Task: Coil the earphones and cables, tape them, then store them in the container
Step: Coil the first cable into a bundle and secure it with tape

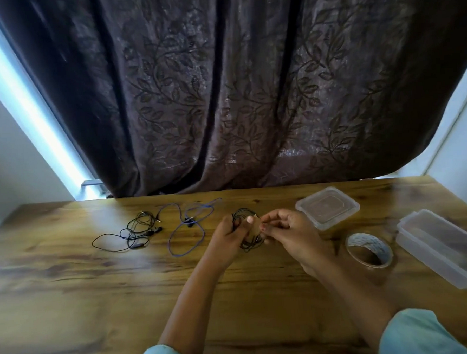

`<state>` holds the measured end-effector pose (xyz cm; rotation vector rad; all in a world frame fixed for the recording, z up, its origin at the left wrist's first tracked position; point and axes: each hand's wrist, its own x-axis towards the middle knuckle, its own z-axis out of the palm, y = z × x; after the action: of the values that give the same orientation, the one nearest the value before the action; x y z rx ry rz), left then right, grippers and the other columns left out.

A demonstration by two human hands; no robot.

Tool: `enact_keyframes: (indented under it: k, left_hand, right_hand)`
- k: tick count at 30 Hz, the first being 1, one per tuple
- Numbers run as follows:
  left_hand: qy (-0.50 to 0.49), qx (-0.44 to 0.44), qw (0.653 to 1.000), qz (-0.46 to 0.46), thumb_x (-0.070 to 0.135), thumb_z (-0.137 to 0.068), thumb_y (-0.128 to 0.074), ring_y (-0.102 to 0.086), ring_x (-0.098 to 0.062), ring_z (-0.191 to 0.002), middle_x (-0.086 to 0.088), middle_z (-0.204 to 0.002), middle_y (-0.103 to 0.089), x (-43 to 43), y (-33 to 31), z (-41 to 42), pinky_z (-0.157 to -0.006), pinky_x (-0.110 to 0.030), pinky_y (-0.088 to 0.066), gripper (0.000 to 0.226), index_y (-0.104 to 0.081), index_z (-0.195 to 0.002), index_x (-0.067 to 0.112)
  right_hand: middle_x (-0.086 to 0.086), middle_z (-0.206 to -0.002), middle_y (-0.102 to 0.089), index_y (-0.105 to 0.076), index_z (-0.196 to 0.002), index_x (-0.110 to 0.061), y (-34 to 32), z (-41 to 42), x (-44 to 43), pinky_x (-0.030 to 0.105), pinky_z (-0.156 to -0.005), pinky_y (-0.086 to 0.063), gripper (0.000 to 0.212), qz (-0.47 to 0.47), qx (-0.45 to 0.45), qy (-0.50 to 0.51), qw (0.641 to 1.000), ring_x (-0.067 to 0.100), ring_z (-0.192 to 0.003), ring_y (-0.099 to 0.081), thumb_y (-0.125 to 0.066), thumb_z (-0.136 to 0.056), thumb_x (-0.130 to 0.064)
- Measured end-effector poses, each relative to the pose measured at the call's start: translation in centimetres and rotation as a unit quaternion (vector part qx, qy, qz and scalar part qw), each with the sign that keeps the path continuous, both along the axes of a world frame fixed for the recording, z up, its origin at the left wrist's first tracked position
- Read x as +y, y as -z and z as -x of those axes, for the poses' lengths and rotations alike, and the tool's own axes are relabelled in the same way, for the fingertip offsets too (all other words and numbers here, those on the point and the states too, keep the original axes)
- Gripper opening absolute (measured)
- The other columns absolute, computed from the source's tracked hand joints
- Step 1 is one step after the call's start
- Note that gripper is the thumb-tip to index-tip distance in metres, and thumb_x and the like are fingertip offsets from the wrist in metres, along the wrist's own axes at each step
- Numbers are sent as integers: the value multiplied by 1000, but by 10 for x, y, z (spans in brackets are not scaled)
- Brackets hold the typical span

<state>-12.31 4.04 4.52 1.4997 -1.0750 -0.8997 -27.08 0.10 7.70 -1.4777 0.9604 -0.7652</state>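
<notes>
— Where's the bundle?
— Mid-table. The left hand (230, 236) is curled round the black cable coil (251, 245), and the right hand (289, 230) pinches what looks like tape (253, 228) onto it. The container (441, 249) is at three o'clock.
— Handling?
— Probably light, limp and springy. Grip across the gathered strands.

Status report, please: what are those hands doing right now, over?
Left hand grips black coil; right hand pinches tape piece against it. Black earphones, blue cable uncoiled. Tape roll sits between hands and container.

Left hand (228, 238) grips black coiled cable (247, 231); right hand (289, 232) pinches tape piece (254, 227) against coil, above wooden table (97, 286).
</notes>
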Motion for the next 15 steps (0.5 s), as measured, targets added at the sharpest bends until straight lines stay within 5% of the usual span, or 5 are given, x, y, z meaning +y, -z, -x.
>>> enact_keyframes:
  k: [4,15]
  left_hand:
    - [41,23,999,-13,19,-91,-58,-38,-9,-60,3,-65,-37,14,0,-26,-55,-22,-33,27,-36,-78,13]
    - [84,120,987,-62,24,-87,-63,-59,-15,-92,2,-88,-63,48,9,-74,-85,-33,-43,15,-51,-87,16]
  right_hand:
    - [8,-79,-70,-69,-90,-7,4,-18,8,16,-54,-51,7,-45,-2,2,999,10,-66,-66,-64,-88,-3]
    - [11,-85,-72,-71,-89,-8,11,-63,43,24,-55,-53,11,-97,16,-6,995,15,-71,-67,-60,-89,-5]
